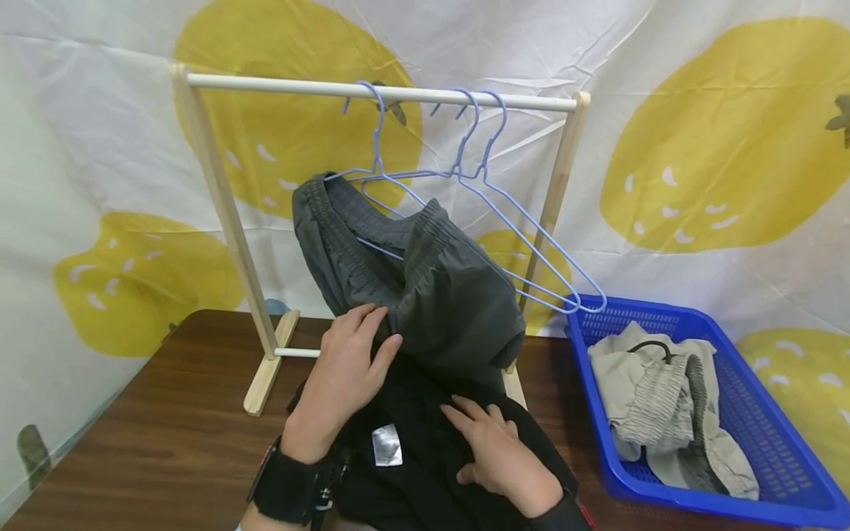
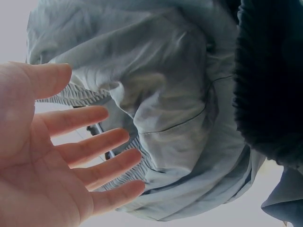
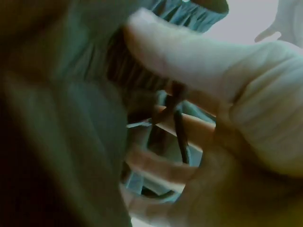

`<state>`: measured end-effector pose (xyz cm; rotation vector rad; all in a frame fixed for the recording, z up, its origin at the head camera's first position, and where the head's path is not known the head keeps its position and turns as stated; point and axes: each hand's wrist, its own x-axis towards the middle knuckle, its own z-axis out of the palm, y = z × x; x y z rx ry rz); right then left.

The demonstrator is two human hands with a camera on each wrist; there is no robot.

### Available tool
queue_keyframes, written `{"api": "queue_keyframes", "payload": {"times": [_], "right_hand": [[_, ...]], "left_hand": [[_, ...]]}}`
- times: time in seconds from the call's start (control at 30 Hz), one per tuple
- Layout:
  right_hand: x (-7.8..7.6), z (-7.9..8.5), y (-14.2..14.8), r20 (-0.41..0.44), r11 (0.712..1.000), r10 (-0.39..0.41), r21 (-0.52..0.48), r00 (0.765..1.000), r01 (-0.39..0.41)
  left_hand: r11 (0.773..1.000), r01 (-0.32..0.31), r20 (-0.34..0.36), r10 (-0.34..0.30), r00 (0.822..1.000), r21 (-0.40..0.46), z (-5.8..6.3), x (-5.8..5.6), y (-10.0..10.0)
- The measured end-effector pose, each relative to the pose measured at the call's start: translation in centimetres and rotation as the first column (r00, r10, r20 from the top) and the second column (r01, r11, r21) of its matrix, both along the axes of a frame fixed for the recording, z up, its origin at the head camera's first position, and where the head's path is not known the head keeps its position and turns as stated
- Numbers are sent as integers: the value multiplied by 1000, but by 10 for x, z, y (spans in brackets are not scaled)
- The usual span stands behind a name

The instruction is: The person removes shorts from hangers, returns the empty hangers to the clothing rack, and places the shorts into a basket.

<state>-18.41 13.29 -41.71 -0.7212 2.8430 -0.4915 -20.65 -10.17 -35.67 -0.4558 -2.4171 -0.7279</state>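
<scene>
Dark grey elastic-waist pants (image 1: 458, 302) hang slanted on a lavender wire hanger (image 1: 377, 140), the gathered waistband uppermost. My left hand (image 1: 348, 376) is at their front edge, its fingers extended; the left wrist view shows that palm (image 2: 42, 175) with spread fingers beside the grey cloth (image 2: 165, 94). Lower down lies a black garment (image 1: 425, 420) with a silvery label (image 1: 387, 445). Over its right part is my right hand (image 1: 501, 461), fingers loosely extended. In the right wrist view, its thumb (image 3: 175, 52) overlaps dark gathered cloth (image 3: 123, 61); contact there is unclear.
A wooden rack with a white rail (image 1: 279, 84) stands on the brown table (image 1: 159, 428). Two bare lavender hangers (image 1: 531, 236) hang at its right, their ends reaching over a blue basket (image 1: 777, 398). Beige pants (image 1: 664, 413) lie in that basket. A patterned curtain (image 1: 505, 37) hangs behind.
</scene>
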Motion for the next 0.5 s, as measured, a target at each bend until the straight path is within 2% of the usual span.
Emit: {"api": "queue_keyframes", "payload": {"times": [0.17,0.3,0.5], "right_hand": [[-11,-6,1,45,996,-68,63,997,65],[-19,-8,-1,96,991,-66,120,993,54],[-26,-9,-7,123,977,-42,213,992,15]], "left_hand": [[1000,2,-1,-2,1000,5,0,0,0],[1000,1,-4,-1,1000,4,0,-1,0],[1000,-1,-9,1,1000,1,-1,-1,-1]]}}
